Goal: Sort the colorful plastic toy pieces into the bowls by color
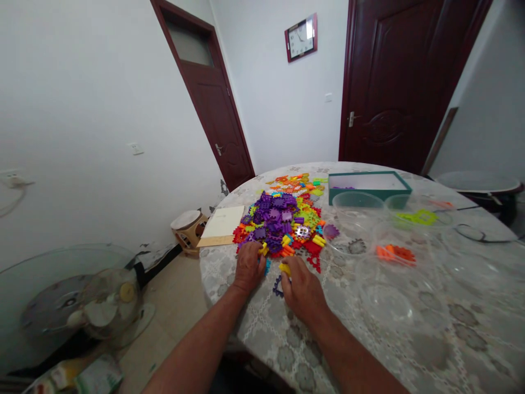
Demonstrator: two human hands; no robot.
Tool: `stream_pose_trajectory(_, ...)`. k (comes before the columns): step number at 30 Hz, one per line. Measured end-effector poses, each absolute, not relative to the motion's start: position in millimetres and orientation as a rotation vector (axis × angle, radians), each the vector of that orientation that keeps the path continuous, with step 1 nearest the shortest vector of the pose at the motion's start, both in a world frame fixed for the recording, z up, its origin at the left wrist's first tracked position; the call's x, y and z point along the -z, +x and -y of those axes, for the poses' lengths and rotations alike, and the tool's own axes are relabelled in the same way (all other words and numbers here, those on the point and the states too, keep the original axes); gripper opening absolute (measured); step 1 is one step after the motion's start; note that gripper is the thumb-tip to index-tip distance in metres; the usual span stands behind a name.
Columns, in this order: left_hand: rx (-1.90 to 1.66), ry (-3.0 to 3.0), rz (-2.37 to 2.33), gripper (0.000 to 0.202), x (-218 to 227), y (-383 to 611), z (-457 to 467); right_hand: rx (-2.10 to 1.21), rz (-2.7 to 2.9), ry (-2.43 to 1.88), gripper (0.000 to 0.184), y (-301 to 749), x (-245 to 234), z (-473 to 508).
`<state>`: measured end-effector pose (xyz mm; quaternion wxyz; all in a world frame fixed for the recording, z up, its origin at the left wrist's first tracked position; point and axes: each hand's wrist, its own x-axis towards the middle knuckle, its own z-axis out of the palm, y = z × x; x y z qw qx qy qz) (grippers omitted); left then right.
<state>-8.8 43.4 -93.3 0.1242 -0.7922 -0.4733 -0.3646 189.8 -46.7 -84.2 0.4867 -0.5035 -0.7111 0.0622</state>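
- Location: the pile of plastic pieces [276, 213] lies on the round table [262, 328], toward the left edge of the surface.
- Right hand [302, 287]: half closed, near the near edge; thumb and index finger appear to pinch a yellow piece [285, 268]. A dark blue toothed piece [276, 287] lies just beside the fingers.
- Left hand [249, 265]: loosely curled at the near side of the pile, fingertips at a second yellow piece [263, 249]. Whether it is gripped cannot be told.
- Handling (judged): pieces are light, stiff and smooth, likely somewhat slippery; thin teeth are the weakest parts. Grip each piece by two opposite sides, between thumb and index finger.
- Surroundings: a green box [371, 198] stands by the far edge; clear tubs spread toward the right edge, with orange pieces [396, 254] among them.
- Markings: the wall clock [302, 38] carries numerals; no brand is readable. Print on the package [98, 375] at floor level is illegible.
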Motion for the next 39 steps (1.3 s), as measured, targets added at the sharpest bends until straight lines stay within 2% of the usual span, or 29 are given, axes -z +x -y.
stream_pose_trajectory(9, 1.215, -2.166, 1.407, 0.026, 99.9, -13.2, -52.1, -0.219, 1.725, -1.270, 0.021, 191.4, 87.5, 41.7)
stream_pose_trajectory(15, 1.293, -2.090, 1.434, 0.030, 99.3, -17.0, -53.6, -0.196, 1.680, -1.198, 0.041, 186.4, 94.9, 35.4)
stream_pose_trajectory(20, 1.274, -2.114, 1.420, 0.034, 101.2, -21.8, -55.6, -0.232, 1.710, -1.184, 0.033, 183.7, 97.2, 34.1)
stream_pose_trajectory(32, 1.311, -2.093, 1.489, 0.020, 98.1, -18.0, -55.6, -0.286, 1.712, -1.163, 0.020, 183.1, 91.8, 35.1)
stream_pose_trajectory(39, 1.370, -2.121, 1.557, 0.005, 89.7, -17.8, -52.3, -0.336, 1.685, -1.151, 0.026, 182.3, 88.6, 34.9)
